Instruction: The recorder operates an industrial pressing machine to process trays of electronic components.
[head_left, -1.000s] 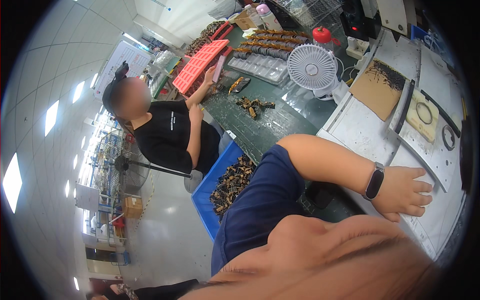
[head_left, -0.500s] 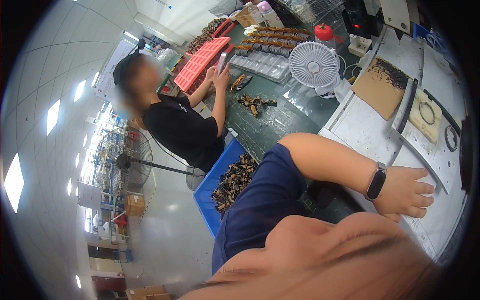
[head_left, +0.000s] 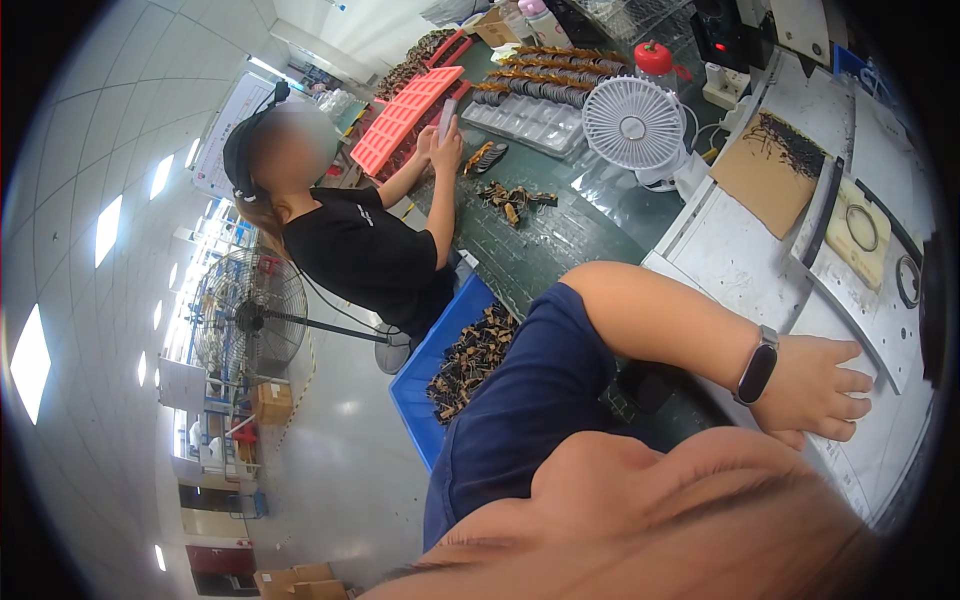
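My left hand [head_left: 815, 392] lies palm down on a white work surface [head_left: 745, 262], its fingers spread and nothing held in it. A dark band watch with a grey strap [head_left: 758, 372] is on that wrist, and a navy sleeve [head_left: 530, 375] covers the upper arm. Beside the fingers is a pale curved plate [head_left: 862, 320] with holes and a dark edge strip. On it rests a cream block [head_left: 850, 240] with a wire ring. A brown cardboard sheet [head_left: 760, 190] carrying thin dark strands lies farther up the surface. My right hand is out of view.
Left of my arm is a blue bin [head_left: 412, 385] of small dark and tan parts. A co-worker [head_left: 365, 250] holds a phone by the green table [head_left: 540, 260]. A white fan [head_left: 633, 125], red tray [head_left: 405, 125] and clear plastic tray [head_left: 525, 125] stand there.
The co-worker's head has turned and shifted slightly to the right, with the phone still held. The view has shifted a little. My left hand stays spread on the white surface.
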